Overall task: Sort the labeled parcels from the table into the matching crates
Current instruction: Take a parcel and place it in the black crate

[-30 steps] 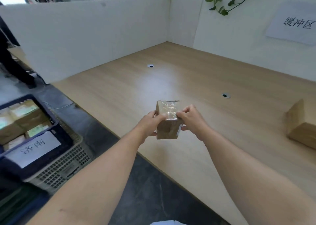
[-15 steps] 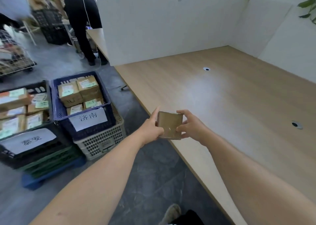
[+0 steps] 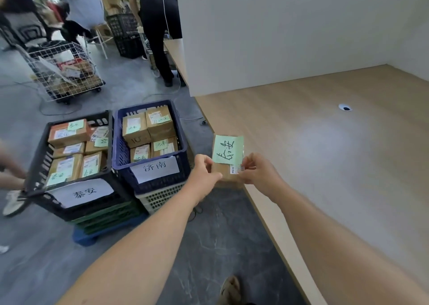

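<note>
I hold a small brown cardboard parcel (image 3: 228,173) over the table's left edge, its green handwritten sticky note facing me. My left hand (image 3: 204,169) grips its left side and my right hand (image 3: 258,171) grips its right side. To the left on the floor stand two stacked crates. The blue crate (image 3: 123,156) carries a white sign reading 济南 and holds several labeled parcels. The black crate (image 3: 39,165) beside it carries a sign reading 泰安 and also holds several parcels.
The wooden table (image 3: 325,153) runs to the right, walled by white partitions (image 3: 278,37). A white wire cart (image 3: 62,72) and black crates (image 3: 125,35) stand further back. People stand behind the crates and at the far left; someone's shoe (image 3: 12,202) is beside the black crate.
My view has swung left from the table to the crates. The parcel has been turned in my hands, so its green note now faces me.
</note>
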Demonstrator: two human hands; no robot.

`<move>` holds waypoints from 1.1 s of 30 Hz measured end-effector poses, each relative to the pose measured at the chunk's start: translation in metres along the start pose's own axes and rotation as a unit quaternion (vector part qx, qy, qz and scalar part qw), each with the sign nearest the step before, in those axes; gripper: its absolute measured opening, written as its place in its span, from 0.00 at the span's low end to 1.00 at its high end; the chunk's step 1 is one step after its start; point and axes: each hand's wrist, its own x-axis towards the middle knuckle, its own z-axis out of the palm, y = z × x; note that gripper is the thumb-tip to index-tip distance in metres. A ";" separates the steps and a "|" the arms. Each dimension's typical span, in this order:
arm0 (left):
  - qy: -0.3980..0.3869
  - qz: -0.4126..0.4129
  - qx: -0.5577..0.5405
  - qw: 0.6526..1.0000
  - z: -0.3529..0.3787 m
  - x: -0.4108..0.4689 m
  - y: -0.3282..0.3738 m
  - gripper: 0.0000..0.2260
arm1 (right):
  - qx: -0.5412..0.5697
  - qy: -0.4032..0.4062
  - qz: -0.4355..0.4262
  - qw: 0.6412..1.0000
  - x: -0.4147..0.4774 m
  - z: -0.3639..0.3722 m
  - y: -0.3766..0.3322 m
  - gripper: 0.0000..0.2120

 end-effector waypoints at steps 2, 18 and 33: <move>0.010 0.000 -0.026 1.000 -0.009 0.016 0.004 0.24 | -0.004 -0.010 -0.006 1.000 0.024 0.005 -0.002 0.17; 0.038 -0.023 -0.036 0.998 -0.053 0.113 0.014 0.20 | 0.068 -0.087 -0.008 0.994 0.152 0.020 -0.028 0.20; 0.273 -0.113 -0.232 0.927 -0.125 0.134 -0.015 0.14 | -0.040 -0.087 -0.046 0.994 0.200 0.093 -0.045 0.13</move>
